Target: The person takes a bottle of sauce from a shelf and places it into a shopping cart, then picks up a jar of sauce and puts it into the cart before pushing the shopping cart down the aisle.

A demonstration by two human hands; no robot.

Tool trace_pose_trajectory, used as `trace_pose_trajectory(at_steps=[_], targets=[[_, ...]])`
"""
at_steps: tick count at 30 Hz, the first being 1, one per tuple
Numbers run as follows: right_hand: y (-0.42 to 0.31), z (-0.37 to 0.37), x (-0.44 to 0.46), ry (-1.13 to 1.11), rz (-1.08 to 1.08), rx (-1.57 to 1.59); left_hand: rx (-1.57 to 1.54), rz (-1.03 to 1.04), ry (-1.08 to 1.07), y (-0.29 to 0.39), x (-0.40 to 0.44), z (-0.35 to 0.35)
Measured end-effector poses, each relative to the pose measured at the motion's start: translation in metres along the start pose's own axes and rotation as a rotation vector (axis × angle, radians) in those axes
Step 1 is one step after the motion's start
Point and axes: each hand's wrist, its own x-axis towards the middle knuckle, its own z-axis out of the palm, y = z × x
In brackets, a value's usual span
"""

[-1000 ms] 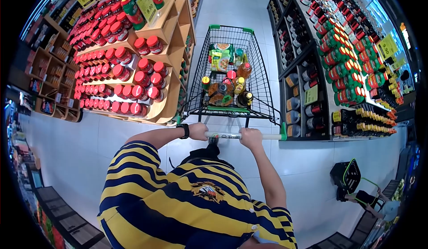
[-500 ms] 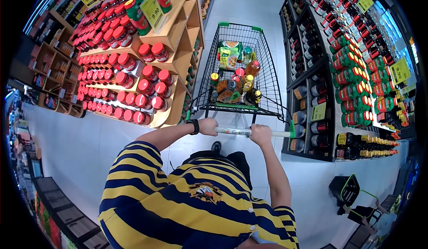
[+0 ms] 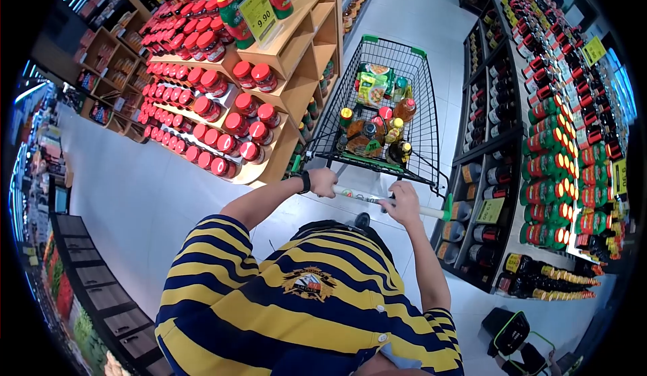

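My left hand (image 3: 323,182), with a dark watch on its wrist, is closed around the left part of the white handle bar (image 3: 360,196) of a shopping cart. My right hand (image 3: 403,203) rests over the bar farther right, its fingers bent over it and the thumb a little apart. Ahead of both hands is the black wire cart (image 3: 430,130) with green corners. Inside it lie a large bottle of amber liquid (image 3: 364,138), several smaller bottles with yellow or red caps, and a green-and-yellow packet (image 3: 371,90).
Close on the left stands a wooden shelf (image 3: 296,52) with red-lidded jars (image 3: 232,123). To the right, a dark shelf (image 3: 482,255) carries bottles and green-labelled jars (image 3: 549,191). A black basket (image 3: 507,331) with a green rim is at lower right, beside part of another person.
The view has turned, so shelves, cart and hands sit farther right in the picture. The right hand's grip looks looser, with its thumb now showing.
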Motion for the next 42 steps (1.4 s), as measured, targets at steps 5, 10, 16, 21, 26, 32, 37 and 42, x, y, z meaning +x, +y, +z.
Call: trace_pose_trajectory(at_steps=[5,10,16,21,26,32,37,42], targets=[[0.063,-0.038,0.034,0.231,0.141,-0.244,-0.016,-0.043,0.048,0.014,0.009,-0.019],[0.137,-0.033,0.039,-0.169,0.223,-0.305,0.024,-0.078,0.074,0.022,0.018,-0.031],[0.156,-0.021,0.064,-0.426,0.399,-0.404,0.017,-0.087,0.118,0.023,0.026,-0.036],[0.180,-0.014,0.070,-0.377,0.268,-0.421,0.057,-0.105,0.124,0.027,0.029,-0.051],[0.185,-0.016,0.089,-0.387,0.249,-0.407,0.046,-0.082,0.116,0.021,0.035,-0.073],[0.185,-0.011,0.129,-0.324,0.289,-0.391,0.028,-0.032,0.123,-0.006,0.051,-0.114],[0.191,-0.006,0.164,-0.332,0.281,-0.414,0.066,-0.029,0.111,-0.029,0.062,-0.155],[0.206,-0.005,0.215,-0.287,0.262,-0.406,0.076,-0.013,0.106,-0.055,0.087,-0.191]])
